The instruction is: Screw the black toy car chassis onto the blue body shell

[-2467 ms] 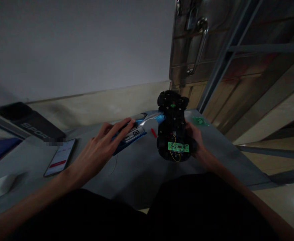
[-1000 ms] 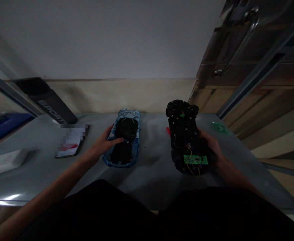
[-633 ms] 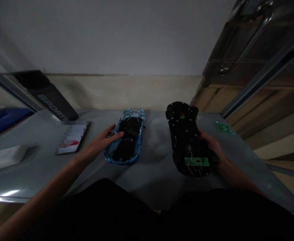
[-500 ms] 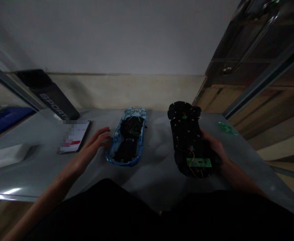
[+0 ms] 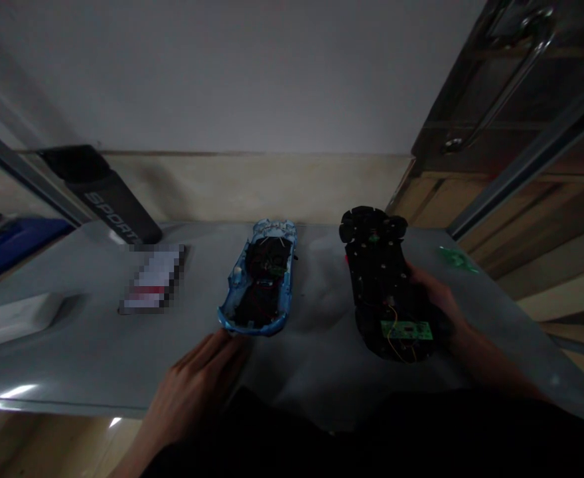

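A blue toy car body shell lies upside down on the grey table, its dark inside facing up. My left hand is near the table's front edge, just below the shell, fingers stretched out and holding nothing. My right hand grips the right side of the black toy car chassis. The chassis carries a small green circuit board with yellow wires at its near end.
A phone lies left of the shell. A dark case marked SPORT leans at the back left, beside a white box and something blue. A small green part lies at the far right. A metal door with a handle stands at the right.
My left hand turned the blue shell upside down, let go of it and drew back toward the table's front edge. My right hand kept hold of the chassis.
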The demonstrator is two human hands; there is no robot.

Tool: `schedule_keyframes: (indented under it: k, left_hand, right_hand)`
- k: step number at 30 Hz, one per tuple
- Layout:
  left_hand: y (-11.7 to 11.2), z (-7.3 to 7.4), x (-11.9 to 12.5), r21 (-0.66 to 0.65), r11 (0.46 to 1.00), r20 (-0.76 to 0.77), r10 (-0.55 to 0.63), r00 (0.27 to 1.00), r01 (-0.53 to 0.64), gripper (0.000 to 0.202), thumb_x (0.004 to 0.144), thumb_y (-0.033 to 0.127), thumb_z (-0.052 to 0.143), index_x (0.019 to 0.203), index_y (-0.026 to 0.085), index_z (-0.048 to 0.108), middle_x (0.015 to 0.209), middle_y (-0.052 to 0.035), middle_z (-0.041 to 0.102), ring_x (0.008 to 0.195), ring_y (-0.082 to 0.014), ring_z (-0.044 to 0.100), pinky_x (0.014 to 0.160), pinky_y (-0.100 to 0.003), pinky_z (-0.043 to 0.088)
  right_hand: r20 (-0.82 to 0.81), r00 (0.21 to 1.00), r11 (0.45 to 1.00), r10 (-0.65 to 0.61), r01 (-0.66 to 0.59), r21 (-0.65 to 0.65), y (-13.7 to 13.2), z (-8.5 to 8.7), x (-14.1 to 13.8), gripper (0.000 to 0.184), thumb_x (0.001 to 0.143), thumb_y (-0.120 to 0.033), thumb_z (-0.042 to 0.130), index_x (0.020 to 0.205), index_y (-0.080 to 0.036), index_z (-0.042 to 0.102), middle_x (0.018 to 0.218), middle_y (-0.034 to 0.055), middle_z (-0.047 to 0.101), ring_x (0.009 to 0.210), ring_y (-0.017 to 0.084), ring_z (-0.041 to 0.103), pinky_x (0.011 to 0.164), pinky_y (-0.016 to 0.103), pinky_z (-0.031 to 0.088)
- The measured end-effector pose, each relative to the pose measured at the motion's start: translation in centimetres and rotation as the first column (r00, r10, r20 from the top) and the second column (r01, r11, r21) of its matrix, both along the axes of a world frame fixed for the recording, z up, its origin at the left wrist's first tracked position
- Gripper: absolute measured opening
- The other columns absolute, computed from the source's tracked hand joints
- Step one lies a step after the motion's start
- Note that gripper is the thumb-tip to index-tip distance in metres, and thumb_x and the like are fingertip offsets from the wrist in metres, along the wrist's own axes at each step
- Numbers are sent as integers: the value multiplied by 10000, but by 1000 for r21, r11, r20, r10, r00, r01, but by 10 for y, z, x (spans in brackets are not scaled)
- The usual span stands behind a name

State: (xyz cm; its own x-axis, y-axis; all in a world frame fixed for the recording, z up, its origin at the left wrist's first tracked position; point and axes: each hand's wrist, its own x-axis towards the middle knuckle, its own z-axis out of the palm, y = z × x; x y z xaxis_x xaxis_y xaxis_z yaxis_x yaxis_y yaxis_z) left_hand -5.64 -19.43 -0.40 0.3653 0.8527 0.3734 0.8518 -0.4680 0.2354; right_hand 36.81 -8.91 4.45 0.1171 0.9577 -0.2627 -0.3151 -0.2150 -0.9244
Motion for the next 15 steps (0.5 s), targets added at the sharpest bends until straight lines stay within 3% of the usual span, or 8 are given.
schedule_keyframes:
  k: [4,7,11,15]
  left_hand:
    - [-2,-2,3,16,999,-40,28,999,-28,416,1143,297,508,1338,333,873,1266,-82,902,993,-262,901,872,-307,749]
    - [-7,-10,2,17,999,-37,46,998,-46,405,1131,301,538,1372,383,853,1308,-59,895,1016,-263,895,843,-313,750]
    - [-12,-23,-1,51,994,-52,98,994,-96,437,1115,312,514,1388,385,847,1343,-83,880,1068,-307,873,903,-384,755]
    - [-14,-25,-3,37,998,-98,62,993,-58,462,1113,282,503,1412,416,828,1377,-70,862,1065,-300,863,919,-391,752]
  right_hand:
    - [21,999,1000,-26,27,-15,-1,3,-2,251,511,-325,847,751,-357,784,708,-96,786,613,216,721,561,296,636]
    - [27,999,999,-33,34,-23,-1,3,-3,243,502,-340,847,731,-367,767,793,-82,826,680,243,751,606,328,666]
    - [32,996,995,-80,82,-59,0,2,-4,352,474,-340,863,821,-360,810,840,-73,837,725,259,775,627,349,678]
    - [28,999,998,-38,39,-45,-1,-1,-1,277,519,-343,867,772,-381,761,827,-89,822,728,261,776,624,357,682]
